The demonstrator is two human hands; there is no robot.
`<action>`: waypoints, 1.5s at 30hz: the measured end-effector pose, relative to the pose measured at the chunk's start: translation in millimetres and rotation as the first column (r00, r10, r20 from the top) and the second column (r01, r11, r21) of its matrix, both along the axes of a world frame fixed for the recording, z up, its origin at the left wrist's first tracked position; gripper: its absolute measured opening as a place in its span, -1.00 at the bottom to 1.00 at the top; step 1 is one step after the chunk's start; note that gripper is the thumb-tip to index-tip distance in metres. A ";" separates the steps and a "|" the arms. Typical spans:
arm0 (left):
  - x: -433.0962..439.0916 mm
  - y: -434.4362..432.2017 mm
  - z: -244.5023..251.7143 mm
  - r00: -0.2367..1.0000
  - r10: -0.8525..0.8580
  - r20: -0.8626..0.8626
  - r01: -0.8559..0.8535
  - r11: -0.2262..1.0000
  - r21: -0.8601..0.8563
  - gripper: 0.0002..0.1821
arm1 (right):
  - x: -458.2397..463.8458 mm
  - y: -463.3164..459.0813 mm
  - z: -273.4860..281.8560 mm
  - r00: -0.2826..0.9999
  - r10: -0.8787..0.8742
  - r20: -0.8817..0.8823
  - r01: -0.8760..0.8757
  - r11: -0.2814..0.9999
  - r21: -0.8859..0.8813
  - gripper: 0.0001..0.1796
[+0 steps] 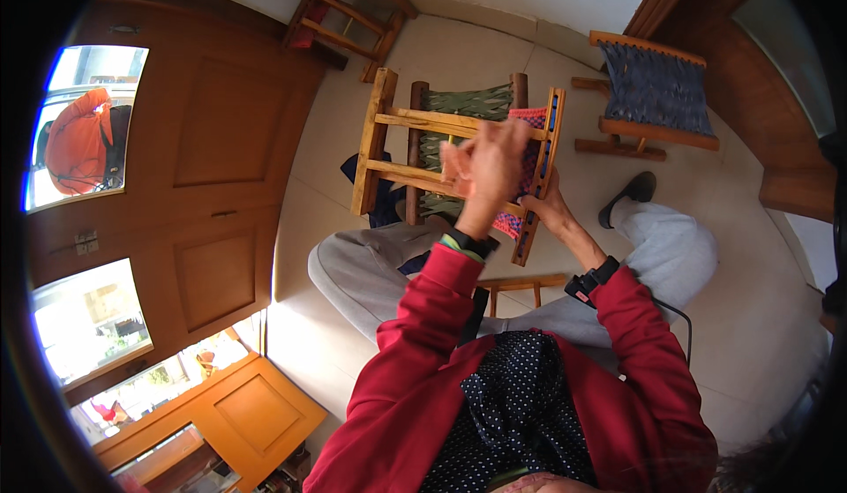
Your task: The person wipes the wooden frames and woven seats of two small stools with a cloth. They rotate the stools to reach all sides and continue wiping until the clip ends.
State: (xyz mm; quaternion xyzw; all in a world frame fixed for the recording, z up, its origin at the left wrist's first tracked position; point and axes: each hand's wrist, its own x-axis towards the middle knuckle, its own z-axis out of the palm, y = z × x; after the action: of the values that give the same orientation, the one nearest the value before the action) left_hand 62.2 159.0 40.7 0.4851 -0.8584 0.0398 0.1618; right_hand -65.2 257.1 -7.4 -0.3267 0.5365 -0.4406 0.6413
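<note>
A wooden folding stool frame (372,142) lies tilted in front of me, its slotted rail at the right bearing a pink and blue woven seat (508,224). My right hand (552,205) grips that rail, the thumb on its near side. My left hand (493,162) is blurred above the frame's crossbars, near the woven part; whether its fingers hold anything cannot be told. Beneath the frame stands another stool with a green woven-strap seat (440,103) and dark wooden rails.
A stool with a dark blue woven seat (655,89) stands at the upper right. Another wooden stool with red material (317,13) is by the wall. Wooden doors (225,122) line the left. A small wooden frame (523,281) stands between my legs.
</note>
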 end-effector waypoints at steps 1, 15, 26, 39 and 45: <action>-10.1 7.5 2.5 0.981 -0.092 -0.171 0.109 0.990 0.092 -0.56 | -0.1 -0.2 -1.3 1.000 -0.009 0.011 0.009 1.000 -0.006 0.07; -4.1 -3.3 13.4 0.874 0.234 -0.425 -0.111 0.949 0.294 -0.62 | -1.0 -1.1 0.3 0.994 0.029 -0.107 -0.027 0.999 0.018 0.10; 65.4 -51.1 -9.3 0.915 0.291 -0.278 -0.142 0.880 0.452 -0.79 | 1.3 0.1 -10.0 0.981 -0.002 -0.194 -0.011 0.998 -0.068 0.05; 36.8 -35.0 26.9 0.947 0.269 -0.173 -0.202 0.923 0.328 -0.76 | 3.5 -1.9 -7.6 0.983 -0.001 -0.186 -0.011 0.998 -0.062 0.01; 2.8 -14.5 23.2 0.930 0.198 -0.310 -0.064 0.918 0.392 -0.80 | -0.2 -1.8 -3.8 0.993 0.045 -0.105 -0.041 0.998 0.041 0.07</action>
State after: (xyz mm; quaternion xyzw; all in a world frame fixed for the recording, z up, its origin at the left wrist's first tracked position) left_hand 65.0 144.5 63.8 0.5637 -0.7734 -0.1995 0.2103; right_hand -65.4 255.2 -11.2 -0.3487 0.5708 -0.3985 0.6276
